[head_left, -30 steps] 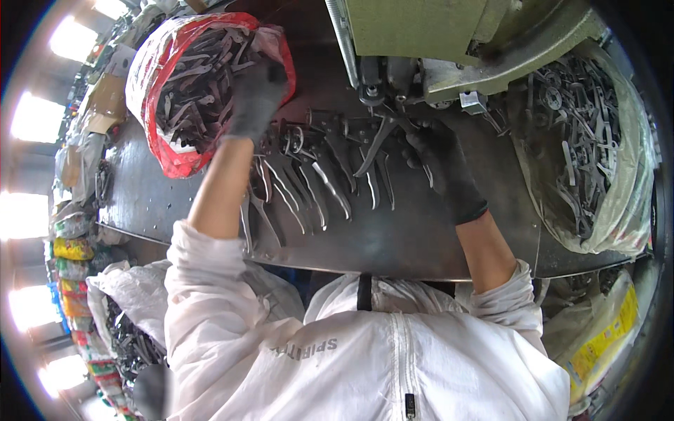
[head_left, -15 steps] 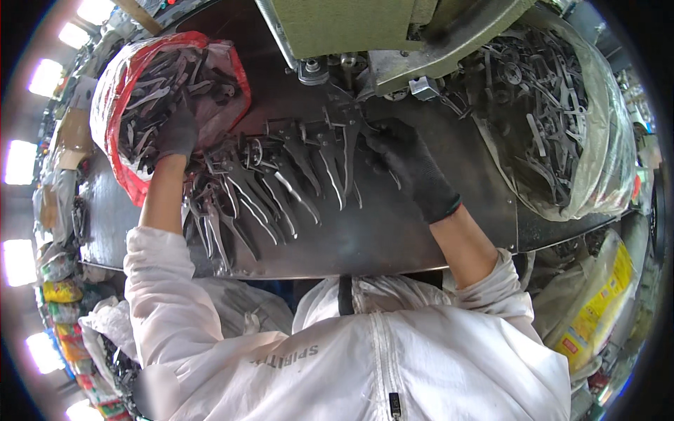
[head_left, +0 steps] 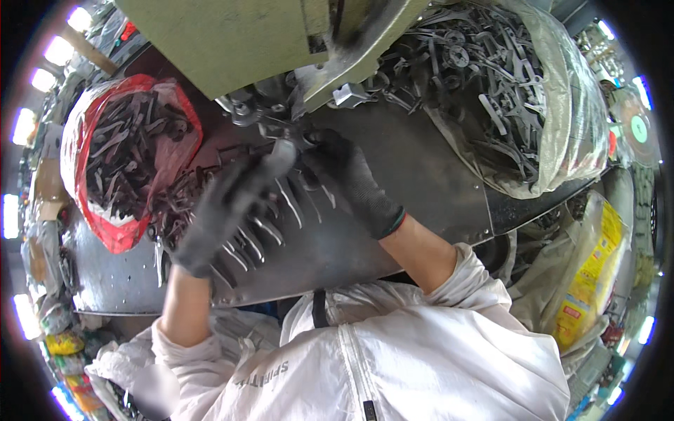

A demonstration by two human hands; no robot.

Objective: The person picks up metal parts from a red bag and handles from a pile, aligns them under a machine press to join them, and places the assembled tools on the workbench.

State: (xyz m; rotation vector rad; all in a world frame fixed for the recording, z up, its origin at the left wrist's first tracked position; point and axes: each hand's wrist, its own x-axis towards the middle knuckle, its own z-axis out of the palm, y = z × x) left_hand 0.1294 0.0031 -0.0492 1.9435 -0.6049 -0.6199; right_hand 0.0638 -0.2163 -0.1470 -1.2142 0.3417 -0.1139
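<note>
My gloved left hand [head_left: 228, 207] is smeared by motion over the row of tools. At its fingertips is a pale, flat metal lever [head_left: 282, 158], close below the machine head. My gloved right hand [head_left: 351, 179] has its fingers curled at the machine's front, around a plier-like metal tool [head_left: 300, 133]; the grip is partly hidden. Several more plier-like tools [head_left: 265, 230] lie side by side on the dark metal table [head_left: 421, 168], handles toward me, partly covered by my left hand and forearm.
A red-rimmed plastic bag [head_left: 193, 116] full of dark metal levers stands at the left. At the right a big whitish sack [head_left: 572, 119] holds loose metal parts. The green machine [head_left: 225, 38] overhangs the table's far side. A yellow-printed sack [head_left: 590, 281] lies below the table's right edge.
My left hand has come out of the red-rimmed bag and over to the machine front, with a metal lever at its fingers. My right hand stays by the machine. The whole view has shifted and turned.
</note>
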